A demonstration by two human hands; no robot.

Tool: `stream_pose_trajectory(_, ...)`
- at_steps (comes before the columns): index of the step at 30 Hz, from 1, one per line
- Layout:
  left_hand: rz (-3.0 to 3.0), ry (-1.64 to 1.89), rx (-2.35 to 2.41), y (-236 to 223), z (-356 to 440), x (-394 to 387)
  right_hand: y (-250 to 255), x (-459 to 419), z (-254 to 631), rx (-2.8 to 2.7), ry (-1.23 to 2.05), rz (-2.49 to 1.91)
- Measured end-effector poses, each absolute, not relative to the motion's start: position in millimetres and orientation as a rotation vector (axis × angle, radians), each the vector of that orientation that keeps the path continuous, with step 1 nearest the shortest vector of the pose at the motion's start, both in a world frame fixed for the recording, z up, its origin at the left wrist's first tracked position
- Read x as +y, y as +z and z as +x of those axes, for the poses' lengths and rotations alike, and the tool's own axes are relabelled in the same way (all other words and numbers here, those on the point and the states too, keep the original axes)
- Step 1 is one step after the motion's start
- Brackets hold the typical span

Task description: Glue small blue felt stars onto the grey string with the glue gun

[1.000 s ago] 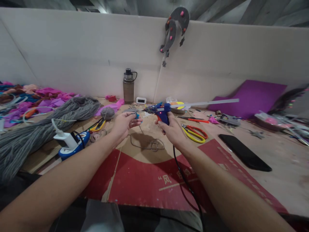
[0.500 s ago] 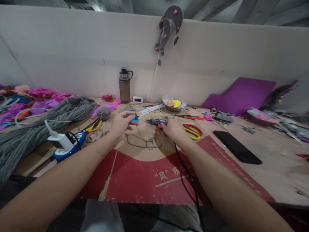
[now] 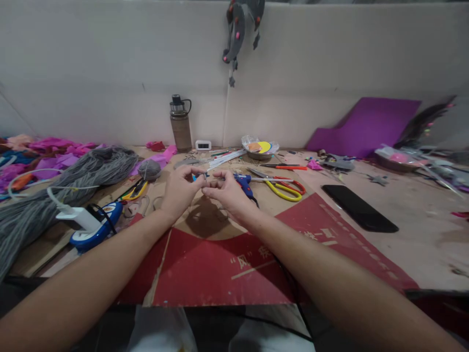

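Over the cardboard point(image 3: 205, 278), my left hand point(image 3: 183, 188) pinches a small blue piece point(image 3: 195, 178), mostly covered by the fingers. My right hand point(image 3: 230, 193) meets it from the other side, thumb and fingers pressed together close to the piece. What those right fingertips hold is too small to make out; part of a thin grey yarn shows below them. Just beyond the right hand lies a blue glue gun point(image 3: 244, 183), touched by neither hand. Scissors with red and yellow handles point(image 3: 282, 190) rest to its right.
A black phone point(image 3: 359, 208) lies at the right. On the left are grey yarn point(image 3: 91, 171), a yarn ball point(image 3: 150, 169), a yellow cutter point(image 3: 135, 190) and a blue power strip point(image 3: 97, 234) with a white plug. A bottle point(image 3: 181, 127) stands at the back.
My right hand has let go of the glue gun, which now lies on the table, and has moved left to my left hand. The view has tipped downward.
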State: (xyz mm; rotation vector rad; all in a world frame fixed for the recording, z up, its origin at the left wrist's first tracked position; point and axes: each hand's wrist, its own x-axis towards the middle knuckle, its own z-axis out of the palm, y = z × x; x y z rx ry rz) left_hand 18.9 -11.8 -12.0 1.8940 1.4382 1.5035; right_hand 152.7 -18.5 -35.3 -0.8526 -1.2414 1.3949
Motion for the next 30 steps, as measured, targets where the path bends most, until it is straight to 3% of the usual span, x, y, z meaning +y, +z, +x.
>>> stream_pose_trajectory(3,1.842,1.482,1.365,-13.4,20.5,-11.1,-34.6,-16.9,157.7,-1.320,1.256,-0.857)
stream_pose_trajectory(9,1.665,1.376,1.247,-13.8,24.9,-12.4,-32.3,-13.8,170.2,-1.618,0.678,-0.973)
stream_pose_trajectory(15,1.535,1.324,1.171,-9.2,29.4,-18.4,-24.6,-12.6,177.7,-1.666,0.365,-1.067)
stream_pose_trajectory(30,1.354,1.294,1.032,-14.1,31.3,-16.9,-22.2,-13.8,178.2,-1.688,0.316,-1.151)
